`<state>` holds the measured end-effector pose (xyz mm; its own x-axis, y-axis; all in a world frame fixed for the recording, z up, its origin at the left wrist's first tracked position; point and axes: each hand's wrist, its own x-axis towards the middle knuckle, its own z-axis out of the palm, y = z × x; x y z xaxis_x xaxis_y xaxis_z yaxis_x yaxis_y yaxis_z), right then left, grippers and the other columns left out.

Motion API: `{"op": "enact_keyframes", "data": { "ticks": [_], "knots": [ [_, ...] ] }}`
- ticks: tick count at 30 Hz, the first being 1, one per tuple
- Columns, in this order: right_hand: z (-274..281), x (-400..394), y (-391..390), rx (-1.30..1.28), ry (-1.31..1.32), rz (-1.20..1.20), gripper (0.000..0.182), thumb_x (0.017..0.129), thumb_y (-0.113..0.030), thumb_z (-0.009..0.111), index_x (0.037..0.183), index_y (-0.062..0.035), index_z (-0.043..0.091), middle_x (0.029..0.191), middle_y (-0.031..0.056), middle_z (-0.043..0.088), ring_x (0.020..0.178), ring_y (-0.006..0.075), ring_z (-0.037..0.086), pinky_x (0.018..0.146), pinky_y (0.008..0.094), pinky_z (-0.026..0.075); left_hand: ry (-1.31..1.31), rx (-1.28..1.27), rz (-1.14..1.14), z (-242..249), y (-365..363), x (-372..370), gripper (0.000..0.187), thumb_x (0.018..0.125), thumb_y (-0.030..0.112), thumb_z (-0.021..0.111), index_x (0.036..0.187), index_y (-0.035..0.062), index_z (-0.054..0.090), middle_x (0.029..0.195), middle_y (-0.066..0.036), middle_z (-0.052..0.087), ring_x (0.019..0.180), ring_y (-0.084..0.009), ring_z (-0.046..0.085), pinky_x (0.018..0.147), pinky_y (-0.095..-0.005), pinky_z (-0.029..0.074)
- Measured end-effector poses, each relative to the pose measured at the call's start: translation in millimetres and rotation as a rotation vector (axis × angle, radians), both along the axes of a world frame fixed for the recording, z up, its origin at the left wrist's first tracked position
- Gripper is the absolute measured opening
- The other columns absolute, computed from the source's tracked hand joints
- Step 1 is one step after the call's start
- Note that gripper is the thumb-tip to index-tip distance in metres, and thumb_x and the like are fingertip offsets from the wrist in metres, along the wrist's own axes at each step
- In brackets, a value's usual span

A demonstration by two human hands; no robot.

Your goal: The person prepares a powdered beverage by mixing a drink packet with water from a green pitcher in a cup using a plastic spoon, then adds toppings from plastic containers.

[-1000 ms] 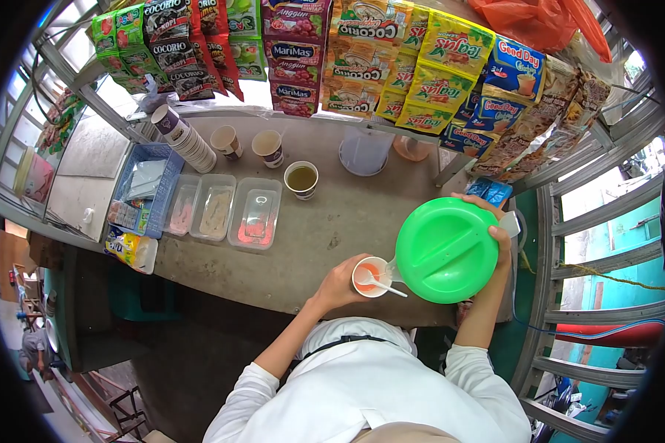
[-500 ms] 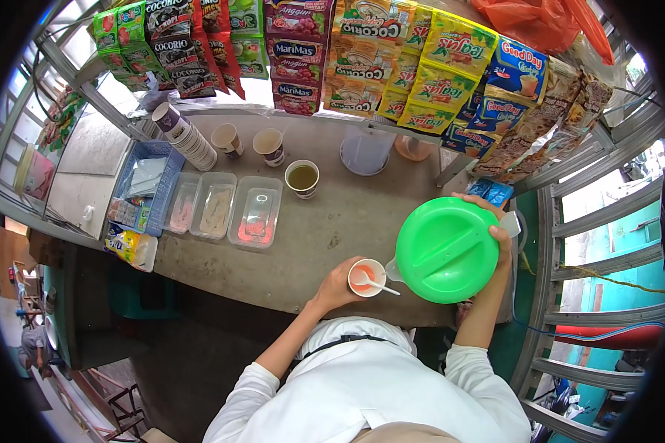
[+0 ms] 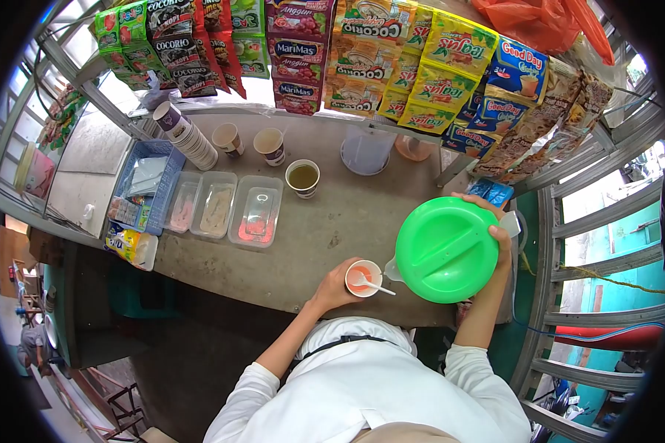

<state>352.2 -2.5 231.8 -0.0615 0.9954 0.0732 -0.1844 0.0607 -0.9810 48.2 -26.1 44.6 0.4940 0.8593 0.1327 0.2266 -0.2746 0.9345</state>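
My left hand is closed round a paper cup near the table's front edge. Inside the cup are something orange-pink and a white plastic spoon, its handle sticking out over the rim to the right. My right hand grips a pitcher with a round green lid by its far and right side; part of the grip is hidden behind the lid. The pitcher's clear spout points left, close beside the cup's rim. Whether liquid is flowing cannot be made out.
Clear plastic boxes stand left, beside a blue basket. Behind them are stacked cups, two cups, and a cup of dark greenish liquid. A translucent container stands at the back. Drink sachets hang above.
The cup in my left hand has shifted very slightly left, and its spoon has moved with it. My right hand and the green-lidded pitcher look nearly unmoved.
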Motion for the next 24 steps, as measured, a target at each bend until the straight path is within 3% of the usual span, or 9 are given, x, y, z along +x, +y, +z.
{"op": "enact_keyframes", "data": {
  "ticks": [4, 24],
  "knots": [
    [-4.0, 3.3, 0.6, 0.022, 0.018, 0.018, 0.075, 0.067, -0.043, 0.061, 0.121, 0.0072, 0.055, 0.127, 0.0277, 0.054, 0.111, 0.0353, 0.059, 0.096, 0.0438, 0.047, 0.003, 0.005, -0.005, 1.5, 0.2, -0.4, 0.073, 0.059, 0.015, 0.085, 0.123, 0.0048, 0.051, 0.115, -0.015, 0.062, 0.104, -0.0315, 0.062, 0.090, -0.0385, 0.051],
    [-3.6, 0.8, 0.1, 0.044, -0.010, 0.021, 0.075, 0.068, -0.043, 0.061, 0.121, 0.0086, 0.055, 0.127, 0.0277, 0.054, 0.110, 0.0352, 0.059, 0.095, 0.0431, 0.048, 0.006, 0.054, -0.001, 5.1, 0.7, 2.2, 0.076, 0.058, 0.018, 0.088, 0.122, 0.0045, 0.051, 0.112, -0.013, 0.064, 0.101, -0.0275, 0.064, 0.088, -0.0361, 0.052]
  ]
}}
